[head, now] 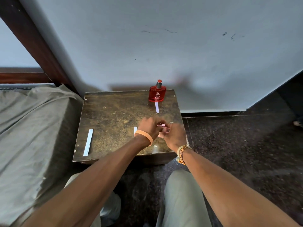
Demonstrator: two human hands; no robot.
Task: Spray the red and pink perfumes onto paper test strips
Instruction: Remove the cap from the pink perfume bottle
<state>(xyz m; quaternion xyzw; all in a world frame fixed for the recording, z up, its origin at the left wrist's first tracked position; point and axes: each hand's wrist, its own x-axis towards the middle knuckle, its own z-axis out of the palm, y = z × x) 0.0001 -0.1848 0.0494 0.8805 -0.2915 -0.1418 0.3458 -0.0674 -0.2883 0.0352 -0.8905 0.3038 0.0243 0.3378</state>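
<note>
A grey-covered bed [32, 128] lies along the left of a dark, worn wooden worktop [114, 115] that stands against a pale wall [164, 46] on a speckled dark floor [237, 145]. 2 bare forearms reach forward from the bottom of the view and meet over the near right part of the worktop. The left hand [150, 126], with an orange band [145, 136] at its wrist, and the right hand [173, 136], with a woven band [182, 153], are pressed together, fingers curled round the pink perfume [162, 126]. Motion blur hides the exact grip.

The red perfume [157, 93] stands upright at the far right edge. The far strip [157, 107] lies just in front of it. The left strip [88, 142] lies near the worktop's left edge. The middle strip [135, 130] shows partly behind the left wrist.
</note>
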